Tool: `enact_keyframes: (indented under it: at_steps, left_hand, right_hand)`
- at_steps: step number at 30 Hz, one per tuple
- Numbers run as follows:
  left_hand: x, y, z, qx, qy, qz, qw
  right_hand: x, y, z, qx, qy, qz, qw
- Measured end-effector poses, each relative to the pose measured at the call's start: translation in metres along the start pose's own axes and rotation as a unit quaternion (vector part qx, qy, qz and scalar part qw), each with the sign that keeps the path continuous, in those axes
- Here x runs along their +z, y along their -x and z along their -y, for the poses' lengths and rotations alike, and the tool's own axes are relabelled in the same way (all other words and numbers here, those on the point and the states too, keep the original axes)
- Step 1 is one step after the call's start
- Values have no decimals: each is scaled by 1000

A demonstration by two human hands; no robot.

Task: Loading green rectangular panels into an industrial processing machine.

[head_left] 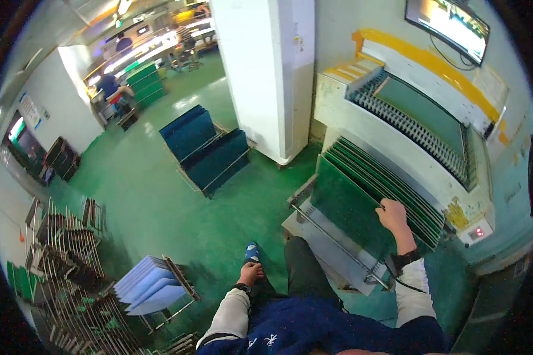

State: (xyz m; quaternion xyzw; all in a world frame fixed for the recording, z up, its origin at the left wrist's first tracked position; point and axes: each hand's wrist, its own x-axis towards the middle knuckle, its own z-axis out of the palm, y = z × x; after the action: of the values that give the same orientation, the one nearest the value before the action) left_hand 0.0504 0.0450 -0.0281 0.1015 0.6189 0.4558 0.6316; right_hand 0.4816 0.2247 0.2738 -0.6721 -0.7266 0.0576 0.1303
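Observation:
Several dark green flat panels [352, 198] stand in a tilted row in a metal rack [334, 231] at my right. My right hand [394, 220] is closed on the upper edge of the nearest panel, fingers curled over it. This panel leans apart from the tight row behind it. My left hand [251, 273] hangs low over my left leg, fingers curled in, with nothing visible in them. Both wrists carry dark bands.
Behind the rack stands a pale machine [408, 118] with rollers and a green panel on it. A wall screen [450, 26] hangs above. A white pillar [266, 71], a rack of blue-green panels [204, 148], light-blue sheets [151, 287] and empty metal racks [71, 266] stand around. People sit far off.

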Motion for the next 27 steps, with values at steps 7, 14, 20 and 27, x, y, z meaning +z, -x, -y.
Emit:
enact_keyframes:
  at_steps: [7,14,20,27]
  left_hand:
    - [5,2,-2,-17,31,20,999]
    - [2,-2,1,-19,14,5,1000]
    - [-1,-6,1,-12,17,18,1000]
    - [-1,-10,0,-27,35,38,998]
  right_hand:
    - [16,-11,-10,40,67,9,997]
    - [0,-6,13,102,67,51,991]
    - [4,-4,10,94,83,43,991]
    - [19,-1,1,66,82,-40,994]
